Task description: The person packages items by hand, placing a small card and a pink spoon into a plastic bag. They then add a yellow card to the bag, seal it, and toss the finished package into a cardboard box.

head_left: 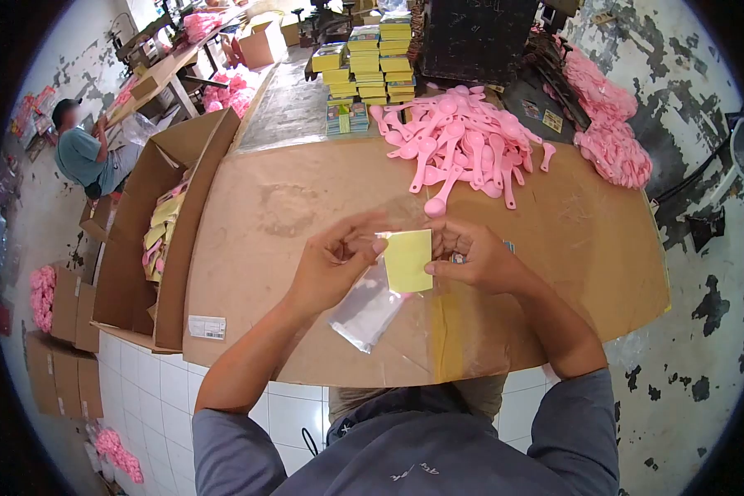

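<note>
A small square yellow card (409, 261) is held up over the cardboard-covered table. My right hand (479, 258) grips its right edge between thumb and fingers. At the card's upper left corner, the thumb of my left hand (336, 258) presses on it; the fingers behind are smeared by motion. Below the card lies a clear plastic bag (364, 312), partly covered by it, with a bit of pink at its right side. Small printed cards (459, 258) show partly behind my right hand. Beyond my hands is a heap of pink plastic spoons (471, 145).
Stacks of yellow-edged printed cards (368, 62) stand at the back. To the left is an open cardboard box (211, 157) with yellow and pink pieces inside. Pink bundles (612, 153) lie at the right. Another person (87, 153) sits at the far left.
</note>
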Action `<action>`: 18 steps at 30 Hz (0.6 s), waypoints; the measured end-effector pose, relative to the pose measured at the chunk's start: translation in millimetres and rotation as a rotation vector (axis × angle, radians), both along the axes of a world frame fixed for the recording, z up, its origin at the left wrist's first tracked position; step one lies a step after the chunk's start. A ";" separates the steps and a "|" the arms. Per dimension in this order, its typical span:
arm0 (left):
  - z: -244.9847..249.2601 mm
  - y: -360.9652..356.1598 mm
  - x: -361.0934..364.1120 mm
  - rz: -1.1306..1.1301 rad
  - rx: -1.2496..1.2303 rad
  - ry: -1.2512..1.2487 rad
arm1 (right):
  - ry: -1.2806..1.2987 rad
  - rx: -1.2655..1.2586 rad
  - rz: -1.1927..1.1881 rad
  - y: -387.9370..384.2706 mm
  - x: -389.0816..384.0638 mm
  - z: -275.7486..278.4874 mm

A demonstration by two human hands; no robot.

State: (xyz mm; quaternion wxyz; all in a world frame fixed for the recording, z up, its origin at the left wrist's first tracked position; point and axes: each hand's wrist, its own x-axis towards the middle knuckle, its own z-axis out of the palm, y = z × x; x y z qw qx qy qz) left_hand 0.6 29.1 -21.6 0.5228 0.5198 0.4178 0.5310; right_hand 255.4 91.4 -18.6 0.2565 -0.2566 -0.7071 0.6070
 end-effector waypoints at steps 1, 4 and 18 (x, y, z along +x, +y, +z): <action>9.4 -2.8 12.1 0.050 0.027 -0.045 | -0.004 0.019 0.001 1.0 0.0 1.1; -5.4 3.8 -2.0 -0.145 -0.041 0.038 | 0.068 0.005 -0.020 -0.8 -1.4 13.2; 9.5 20.5 -66.4 0.208 0.049 0.353 | -0.481 0.654 -0.179 41.8 94.5 6.3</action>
